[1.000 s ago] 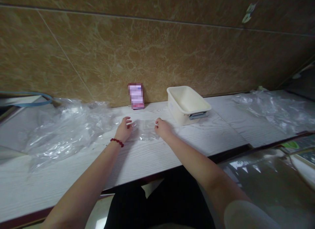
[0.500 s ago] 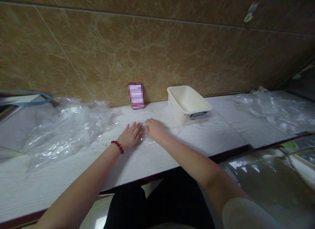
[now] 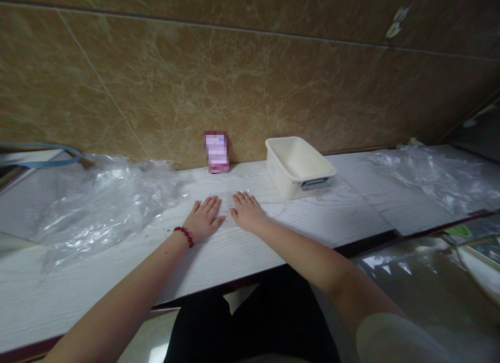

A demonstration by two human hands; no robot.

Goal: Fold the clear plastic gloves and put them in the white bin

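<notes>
My left hand (image 3: 203,218), with a red bead bracelet (image 3: 185,235) at its wrist, lies flat with spread fingers on the white wood-grain table (image 3: 234,253). Just right of it, my right hand (image 3: 247,211) also rests palm down, fingers slightly apart. Between and under the hands lies a small clear plastic piece (image 3: 229,201), hard to make out. Behind the hands a phone (image 3: 217,152) with a blurred screen leans on the wall. A cream bin (image 3: 279,175) with a grey handle stands to the right of my right hand.
Crumpled clear plastic (image 3: 113,201) covers the table at the left, near a blue strap (image 3: 58,163). More clear plastic (image 3: 441,173) lies at the far right. A brown marbled wall (image 3: 234,82) rises along the table's back edge. Something green (image 3: 460,230) shows at the lower right.
My left hand has shifted slightly left and its fingers are more spread. My right hand has flattened out, with its fingers further apart.
</notes>
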